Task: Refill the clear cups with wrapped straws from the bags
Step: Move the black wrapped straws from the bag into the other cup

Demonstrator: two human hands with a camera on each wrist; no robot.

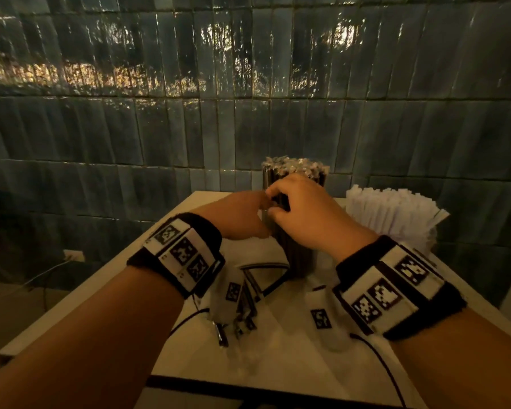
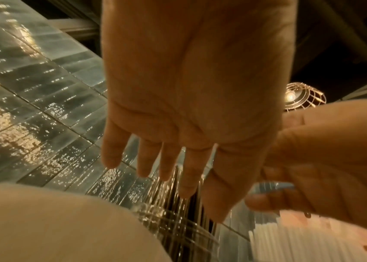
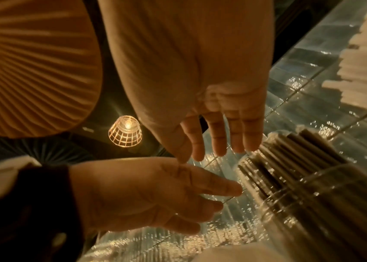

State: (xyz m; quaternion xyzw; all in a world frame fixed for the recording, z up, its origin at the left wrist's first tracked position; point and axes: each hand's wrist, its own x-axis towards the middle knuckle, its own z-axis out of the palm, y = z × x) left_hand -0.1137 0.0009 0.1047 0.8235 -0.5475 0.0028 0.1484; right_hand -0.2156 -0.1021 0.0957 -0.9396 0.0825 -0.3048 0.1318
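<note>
A clear cup (image 1: 301,258) packed with dark wrapped straws (image 1: 295,166) stands at the back of the table. Both hands are at it. My left hand (image 1: 245,219) reaches in from the left with straight fingers (image 2: 186,179) against the straws and cup (image 2: 178,223). My right hand (image 1: 304,211) arches over the straws from the right, its fingertips (image 3: 238,147) touching the straw tops (image 3: 289,150), nothing pinched. A second cup of white wrapped straws (image 1: 396,214) stands just to the right. A clear bag with dark straws (image 1: 245,296) lies on the table under my left wrist.
The pale table (image 1: 124,293) backs onto a glossy tiled wall (image 1: 248,84). A black cable (image 1: 381,358) runs from my right wrist over the front edge. A wall socket (image 1: 74,255) with a cord sits low on the left. Caged lamps (image 3: 125,131) hang overhead.
</note>
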